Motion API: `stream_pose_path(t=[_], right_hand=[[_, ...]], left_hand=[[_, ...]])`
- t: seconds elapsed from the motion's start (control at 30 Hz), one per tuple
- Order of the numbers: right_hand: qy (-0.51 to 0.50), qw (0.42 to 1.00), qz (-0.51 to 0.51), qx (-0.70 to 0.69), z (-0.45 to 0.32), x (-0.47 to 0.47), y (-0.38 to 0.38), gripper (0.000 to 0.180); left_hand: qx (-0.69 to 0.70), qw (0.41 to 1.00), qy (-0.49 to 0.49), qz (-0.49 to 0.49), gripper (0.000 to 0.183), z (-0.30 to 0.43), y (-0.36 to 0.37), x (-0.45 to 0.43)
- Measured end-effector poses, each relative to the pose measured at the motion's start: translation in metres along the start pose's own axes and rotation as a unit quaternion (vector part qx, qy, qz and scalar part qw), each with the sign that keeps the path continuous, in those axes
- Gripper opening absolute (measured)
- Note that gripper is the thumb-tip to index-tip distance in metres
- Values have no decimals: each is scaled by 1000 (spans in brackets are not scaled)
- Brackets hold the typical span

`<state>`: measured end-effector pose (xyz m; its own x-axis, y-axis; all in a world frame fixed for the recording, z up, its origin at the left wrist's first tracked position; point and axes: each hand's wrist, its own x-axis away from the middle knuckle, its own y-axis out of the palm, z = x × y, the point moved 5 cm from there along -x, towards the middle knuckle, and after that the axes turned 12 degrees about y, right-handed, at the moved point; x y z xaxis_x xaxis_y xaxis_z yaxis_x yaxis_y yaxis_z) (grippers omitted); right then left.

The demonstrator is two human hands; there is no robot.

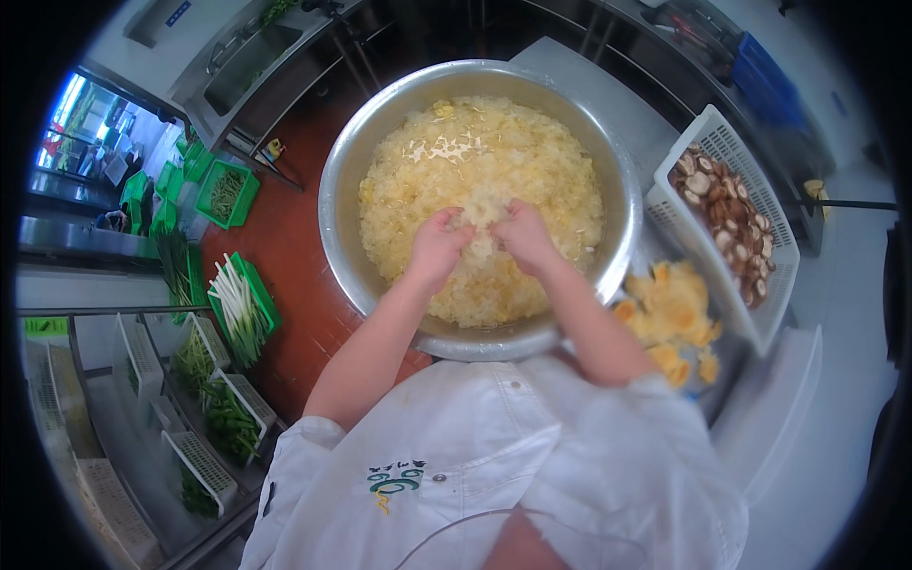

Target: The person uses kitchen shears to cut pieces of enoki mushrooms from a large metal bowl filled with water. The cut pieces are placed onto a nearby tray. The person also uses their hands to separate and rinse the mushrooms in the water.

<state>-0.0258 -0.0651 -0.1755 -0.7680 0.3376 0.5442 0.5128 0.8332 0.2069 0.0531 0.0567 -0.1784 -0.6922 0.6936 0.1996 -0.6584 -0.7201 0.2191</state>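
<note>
A large round metal basin [335,214] stands before me, filled with soaked, pale yellow frilly pieces [491,153], seemingly white fungus, in liquid. Over the middle of the basin, my left hand [443,246] and my right hand [524,235] face each other with a small gap between them. Both hands grip one pale clump [484,214] of the same pieces between curled fingers. My fingertips partly hide this clump. A few deeper yellow bits lie near the basin's far and left walls.
Right of the basin are a white plastic basket [748,320] of sliced mushrooms [723,214] and a pile of yellow-orange pieces [673,306]. Green crates with scallions [239,306] and green beans [226,194] are on the red floor at left. White vegetable baskets [203,456] fill the lower left. A sink [249,71] is behind.
</note>
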Motion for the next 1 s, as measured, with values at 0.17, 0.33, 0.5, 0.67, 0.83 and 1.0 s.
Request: stream_pose_path(t=[0.17, 0.33, 0.5, 0.67, 0.83, 1.0], right_hand=[[-43, 995, 45, -78, 0, -15, -27, 30], [-89, 995, 36, 27, -2, 9, -7, 39], [-95, 981, -3, 168, -5, 15, 8, 31], [-30, 992, 18, 125, -7, 27, -7, 25], [-2, 982, 50, 184, -14, 36, -14, 35], [-132, 942, 41, 306, -11, 30, -5, 42]], left_hand=[[158, 982, -37, 92, 45, 13, 2, 10], [261, 957, -62, 109, 47, 34, 2, 20], [127, 991, 7, 47, 45, 18, 4, 12], [88, 985, 10, 147, 24, 7, -24, 5], [93, 987, -50, 121, 28, 11, -26, 8], [106, 991, -78, -27, 34, 14, 8, 12]])
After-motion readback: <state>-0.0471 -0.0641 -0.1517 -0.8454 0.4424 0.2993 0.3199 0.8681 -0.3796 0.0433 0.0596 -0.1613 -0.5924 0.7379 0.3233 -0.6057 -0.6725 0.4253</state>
